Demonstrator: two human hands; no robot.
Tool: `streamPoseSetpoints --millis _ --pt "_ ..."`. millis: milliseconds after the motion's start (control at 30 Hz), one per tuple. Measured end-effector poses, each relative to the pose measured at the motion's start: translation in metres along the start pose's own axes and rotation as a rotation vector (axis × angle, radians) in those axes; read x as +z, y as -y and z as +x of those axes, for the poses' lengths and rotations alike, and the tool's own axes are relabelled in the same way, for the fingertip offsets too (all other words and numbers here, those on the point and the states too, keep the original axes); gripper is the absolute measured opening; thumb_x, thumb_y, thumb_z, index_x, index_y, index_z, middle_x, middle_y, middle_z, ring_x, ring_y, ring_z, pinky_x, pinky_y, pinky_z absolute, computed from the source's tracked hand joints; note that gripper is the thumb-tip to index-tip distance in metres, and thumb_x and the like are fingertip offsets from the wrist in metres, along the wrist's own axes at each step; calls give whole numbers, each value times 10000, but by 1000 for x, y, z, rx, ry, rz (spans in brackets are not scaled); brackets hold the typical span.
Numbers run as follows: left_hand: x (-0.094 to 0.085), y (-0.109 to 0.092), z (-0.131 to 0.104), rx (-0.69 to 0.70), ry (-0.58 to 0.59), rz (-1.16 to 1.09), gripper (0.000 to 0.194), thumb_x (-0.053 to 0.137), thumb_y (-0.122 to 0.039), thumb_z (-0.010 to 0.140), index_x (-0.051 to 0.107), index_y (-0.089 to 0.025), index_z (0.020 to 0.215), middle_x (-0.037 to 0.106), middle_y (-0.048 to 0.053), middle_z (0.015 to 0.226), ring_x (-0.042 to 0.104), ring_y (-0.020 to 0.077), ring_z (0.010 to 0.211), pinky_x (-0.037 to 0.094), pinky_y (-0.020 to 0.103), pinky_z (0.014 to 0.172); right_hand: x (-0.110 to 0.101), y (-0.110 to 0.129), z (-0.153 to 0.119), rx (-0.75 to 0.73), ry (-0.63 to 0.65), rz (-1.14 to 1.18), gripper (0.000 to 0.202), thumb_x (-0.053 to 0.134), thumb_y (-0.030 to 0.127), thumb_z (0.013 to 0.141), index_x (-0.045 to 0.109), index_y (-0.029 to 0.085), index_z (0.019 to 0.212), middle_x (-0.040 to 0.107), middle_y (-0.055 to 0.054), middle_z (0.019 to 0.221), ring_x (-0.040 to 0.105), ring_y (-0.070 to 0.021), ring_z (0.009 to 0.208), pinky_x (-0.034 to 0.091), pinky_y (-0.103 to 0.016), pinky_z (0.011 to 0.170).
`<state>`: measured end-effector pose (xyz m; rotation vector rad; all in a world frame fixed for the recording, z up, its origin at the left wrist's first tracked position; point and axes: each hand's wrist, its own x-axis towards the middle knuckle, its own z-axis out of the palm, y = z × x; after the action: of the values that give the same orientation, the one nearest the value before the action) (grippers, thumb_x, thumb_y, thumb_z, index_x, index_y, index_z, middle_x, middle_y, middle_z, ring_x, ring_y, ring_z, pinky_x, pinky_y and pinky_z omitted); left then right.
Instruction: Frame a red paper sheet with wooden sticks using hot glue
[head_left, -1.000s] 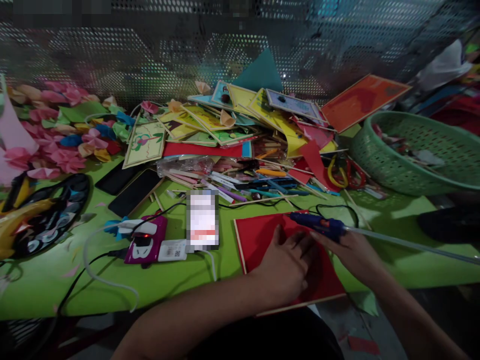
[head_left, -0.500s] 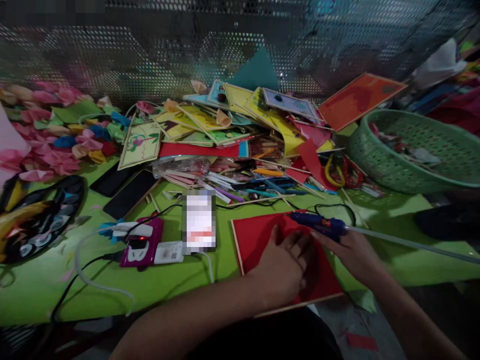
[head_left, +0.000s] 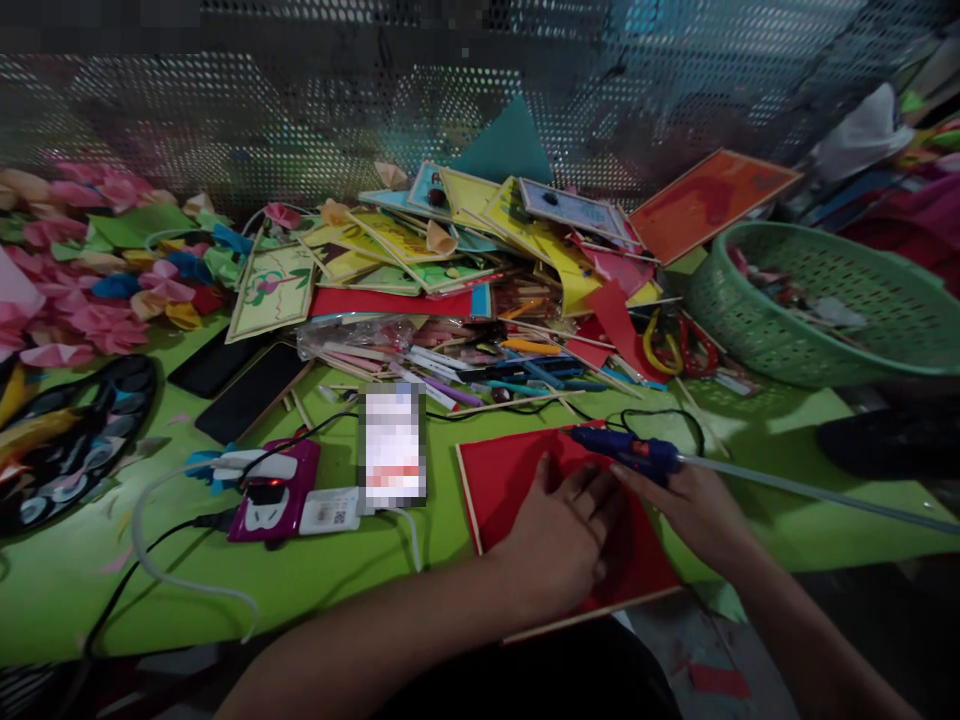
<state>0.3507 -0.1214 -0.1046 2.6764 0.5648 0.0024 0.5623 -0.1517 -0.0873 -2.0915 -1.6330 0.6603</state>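
A red card with thin wooden strips along its left and bottom edges lies at the table's front. My left hand rests flat on it, fingers spread, pressing on its middle. In my right hand is a blue hot glue gun, with a long clear glue stick sticking out of its back toward the right. The gun's nozzle points left, over the card's top edge. Whether it touches the card, I cannot tell.
A purple power strip with plugs and cables sits left, beside a lit phone. Behind are pens, sticks and a heap of framed cards. Scissors and a green basket stand right; paper flowers pile up left.
The whole view has shifted slightly, so things appear a little further left. Both hands, the glue gun and the red card keep nearly the same positions relative to one another.
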Motion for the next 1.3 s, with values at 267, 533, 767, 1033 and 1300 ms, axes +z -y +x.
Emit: streamPoseSetpoints --millis 267,533,767,1033,1300 --pt "-3 0 -3 15 -25 54 604 385 -389 1057 377 -140 1607 321 98 1721 337 296 1545 243 656 1252 -3 -16 -3 17 -34 19 477 604 656 850 805 224 877 798 -66 781 746 -319 785 581 -388 681" --pt "1 1 0 20 -57 -6 656 484 -365 1015 358 -121 1610 349 119 1705 345 297 1543 212 687 1259 1 -6 -1 -13 4 44 482 606 649 871 808 231 999 829 -71 931 754 -317 866 601 -403 774" --pt "-1 0 -3 19 -91 4 608 439 -383 1046 399 -122 1594 367 121 1694 379 305 1527 265 658 1253 -4 -9 -2 25 -42 -63 500 555 689 850 753 232 802 787 -93 781 736 -324 744 560 -399 662" --pt "-7 0 -2 -2 -33 -11 593 457 -393 1054 408 -144 1590 368 101 1693 343 300 1551 248 698 1247 -7 -22 -3 57 -49 -23 480 575 657 860 786 227 894 819 -90 871 756 -336 847 573 -390 726" --pt "-3 0 -1 1 -64 -10 589 453 -384 1050 417 -152 1591 360 113 1694 347 301 1546 222 691 1253 -5 -14 -4 56 -27 11 472 587 671 855 783 243 885 809 -66 817 761 -339 814 582 -393 707"
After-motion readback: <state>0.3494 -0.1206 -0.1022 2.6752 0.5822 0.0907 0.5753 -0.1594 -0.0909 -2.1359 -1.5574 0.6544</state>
